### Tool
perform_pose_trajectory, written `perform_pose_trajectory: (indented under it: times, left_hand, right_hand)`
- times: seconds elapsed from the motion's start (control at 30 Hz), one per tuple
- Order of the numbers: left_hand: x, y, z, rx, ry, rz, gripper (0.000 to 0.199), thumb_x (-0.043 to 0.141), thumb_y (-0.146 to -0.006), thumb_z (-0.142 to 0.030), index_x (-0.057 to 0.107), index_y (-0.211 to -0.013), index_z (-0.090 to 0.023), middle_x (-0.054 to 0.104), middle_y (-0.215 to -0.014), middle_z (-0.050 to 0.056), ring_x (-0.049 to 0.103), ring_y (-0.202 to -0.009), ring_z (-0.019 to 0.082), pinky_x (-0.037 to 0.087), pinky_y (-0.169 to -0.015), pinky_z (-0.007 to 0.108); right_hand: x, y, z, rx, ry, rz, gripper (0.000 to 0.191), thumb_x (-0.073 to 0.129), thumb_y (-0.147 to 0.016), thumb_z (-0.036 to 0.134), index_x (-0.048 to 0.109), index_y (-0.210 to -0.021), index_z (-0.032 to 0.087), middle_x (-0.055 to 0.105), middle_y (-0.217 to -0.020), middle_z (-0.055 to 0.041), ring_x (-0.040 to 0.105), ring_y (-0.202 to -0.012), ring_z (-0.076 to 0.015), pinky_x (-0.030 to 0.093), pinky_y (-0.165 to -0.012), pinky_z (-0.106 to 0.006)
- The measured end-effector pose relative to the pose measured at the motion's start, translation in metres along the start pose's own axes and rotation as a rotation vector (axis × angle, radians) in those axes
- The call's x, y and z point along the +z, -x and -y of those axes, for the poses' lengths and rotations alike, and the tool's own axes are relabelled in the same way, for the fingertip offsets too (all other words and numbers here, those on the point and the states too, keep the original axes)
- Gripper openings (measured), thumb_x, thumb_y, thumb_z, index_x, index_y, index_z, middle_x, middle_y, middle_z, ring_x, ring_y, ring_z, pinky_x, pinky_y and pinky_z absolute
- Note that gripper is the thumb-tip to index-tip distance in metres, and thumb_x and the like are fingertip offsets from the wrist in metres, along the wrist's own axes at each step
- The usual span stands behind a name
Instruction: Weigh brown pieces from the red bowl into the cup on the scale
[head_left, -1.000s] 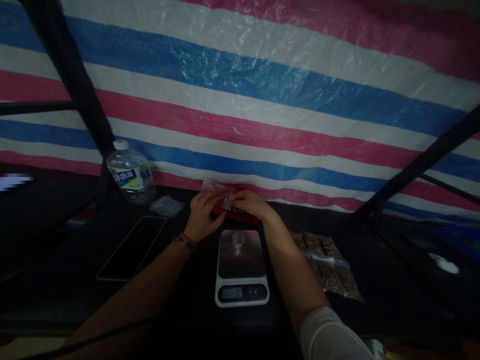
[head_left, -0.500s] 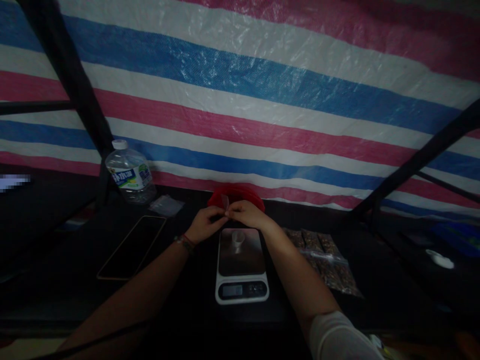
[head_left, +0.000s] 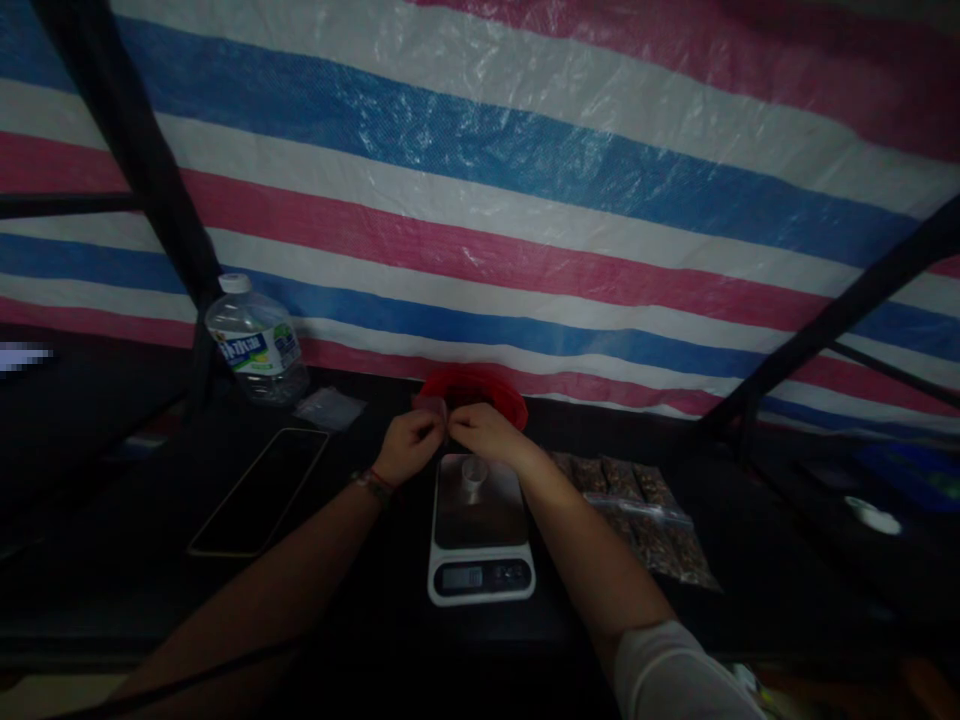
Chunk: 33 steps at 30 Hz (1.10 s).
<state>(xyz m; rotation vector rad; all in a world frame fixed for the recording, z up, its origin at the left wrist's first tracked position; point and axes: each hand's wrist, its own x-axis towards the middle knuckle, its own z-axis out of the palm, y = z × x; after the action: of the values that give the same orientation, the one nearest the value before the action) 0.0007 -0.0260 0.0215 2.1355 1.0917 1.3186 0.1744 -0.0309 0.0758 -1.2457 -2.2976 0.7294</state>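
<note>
Between the fingertips of both hands is a small clear plastic bag (head_left: 433,405), held up in front of a red bowl (head_left: 514,400). My left hand (head_left: 409,442) pinches its left side, fingers closed. My right hand (head_left: 484,432) is closed at its right edge, close against the left fingertips. Just below the hands lies a white digital scale (head_left: 482,575) with a steel plate. A small clear cup (head_left: 473,473) stands on that plate. What the bowl holds is too dark to make out.
Filled clear packets (head_left: 637,500) lie in rows right of my right forearm. To the left are a phone (head_left: 259,492), a stack of empty plastic bags (head_left: 330,408) and a large clear bottle (head_left: 259,345). A striped tarp (head_left: 480,230) hangs behind, with dark frame bars at both sides.
Both hands have drawn slightly apart at the fingertips, and the small bag has turned to lie more to the left. The view has shifted a little.
</note>
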Motion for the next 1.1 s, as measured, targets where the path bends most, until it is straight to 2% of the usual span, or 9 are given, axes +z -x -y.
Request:
perform_pose_trajectory:
  times: [0.13, 0.2, 0.3, 0.37, 0.5, 0.77, 0.9, 1.03, 1.1]
  left_hand:
    - [0.003, 0.001, 0.006, -0.077, -0.039, -0.148, 0.021, 0.050, -0.077, -0.024, 0.062, -0.062, -0.016, 0.062, -0.062, 0.001, 0.056, -0.061, 0.014, 0.042, -0.060, 0.024]
    - [0.005, 0.001, 0.006, -0.102, -0.061, -0.163, 0.022, 0.050, -0.077, -0.025, 0.061, -0.061, -0.016, 0.060, -0.060, 0.000, 0.055, -0.060, 0.013, 0.041, -0.058, 0.024]
    - [0.007, 0.001, 0.004, -0.113, -0.067, -0.151, 0.024, 0.050, -0.079, -0.028, 0.061, -0.061, -0.016, 0.059, -0.060, 0.000, 0.054, -0.059, 0.013, 0.040, -0.058, 0.024]
    - [0.008, 0.001, 0.001, -0.112, -0.076, -0.139, 0.027, 0.049, -0.080, -0.031, 0.060, -0.061, -0.016, 0.057, -0.059, 0.000, 0.053, -0.058, 0.012, 0.038, -0.057, 0.024]
    - [0.007, 0.001, -0.004, -0.098, -0.103, -0.143, 0.030, 0.049, -0.082, -0.033, 0.056, -0.057, -0.016, 0.052, -0.055, -0.002, 0.049, -0.055, 0.011, 0.035, -0.054, 0.023]
    - [0.002, 0.005, -0.010, 0.097, -0.101, -0.087, 0.025, 0.048, -0.087, -0.029, 0.062, -0.070, -0.017, 0.065, -0.069, 0.002, 0.060, -0.065, 0.014, 0.045, -0.063, 0.026]
    - [-0.005, 0.003, -0.009, 0.265, -0.201, -0.107, 0.021, 0.053, -0.085, -0.036, 0.064, -0.084, -0.018, 0.068, -0.087, 0.006, 0.063, -0.085, 0.019, 0.048, -0.080, 0.034]
    - [-0.013, -0.002, -0.001, 0.342, -0.378, -0.053, 0.066, 0.069, -0.070, -0.054, 0.056, -0.123, -0.017, 0.060, -0.125, 0.014, 0.052, -0.117, 0.030, 0.037, -0.102, 0.046]
    - [-0.015, -0.005, 0.004, 0.335, -0.424, 0.019, 0.077, 0.069, -0.068, -0.057, 0.051, -0.130, -0.016, 0.058, -0.128, 0.014, 0.051, -0.119, 0.031, 0.034, -0.105, 0.048]
  right_hand:
    - [0.001, -0.002, 0.002, 0.062, 0.041, -0.092, 0.026, 0.051, -0.082, 0.020, 0.053, -0.056, 0.015, 0.045, -0.053, 0.0044, 0.039, -0.052, -0.0079, 0.022, -0.051, -0.025]
    - [0.003, -0.003, 0.003, 0.076, 0.074, -0.173, 0.025, 0.053, -0.079, 0.018, 0.052, -0.055, 0.016, 0.046, -0.056, 0.0037, 0.041, -0.054, -0.0085, 0.024, -0.052, -0.024]
    - [0.006, -0.004, 0.005, -0.009, 0.136, -0.362, 0.017, 0.056, -0.073, 0.008, 0.052, -0.058, 0.016, 0.054, -0.074, -0.0005, 0.050, -0.069, -0.0117, 0.035, -0.060, -0.023]
    - [0.008, -0.003, 0.008, -0.124, 0.168, -0.413, 0.015, 0.054, -0.073, 0.004, 0.057, -0.067, 0.017, 0.058, -0.093, -0.0044, 0.055, -0.085, -0.0148, 0.042, -0.071, -0.024]
    - [0.010, 0.001, 0.014, -0.200, 0.286, -0.346, 0.021, 0.050, -0.082, 0.006, 0.067, -0.086, 0.017, 0.058, -0.115, -0.0084, 0.055, -0.103, -0.0180, 0.045, -0.089, -0.030]
    - [0.002, 0.001, 0.014, -0.171, 0.403, -0.162, 0.019, 0.053, -0.088, 0.012, 0.070, -0.095, 0.015, 0.066, -0.102, -0.0080, 0.059, -0.099, -0.0181, 0.045, -0.089, -0.029]
    - [0.001, 0.000, 0.005, -0.153, 0.370, -0.199, 0.026, 0.061, -0.085, 0.017, 0.067, -0.111, 0.019, 0.065, -0.110, -0.0075, 0.058, -0.103, -0.0185, 0.045, -0.091, -0.030]
    - [0.001, 0.000, 0.000, -0.165, 0.301, -0.187, 0.031, 0.069, -0.080, 0.023, 0.067, -0.111, 0.020, 0.062, -0.113, -0.0069, 0.058, -0.103, -0.0187, 0.046, -0.090, -0.031]
    - [0.000, 0.000, 0.000, -0.217, 0.256, -0.150, 0.029, 0.069, -0.079, 0.020, 0.069, -0.107, 0.019, 0.062, -0.112, -0.0071, 0.057, -0.103, -0.0187, 0.046, -0.090, -0.031]
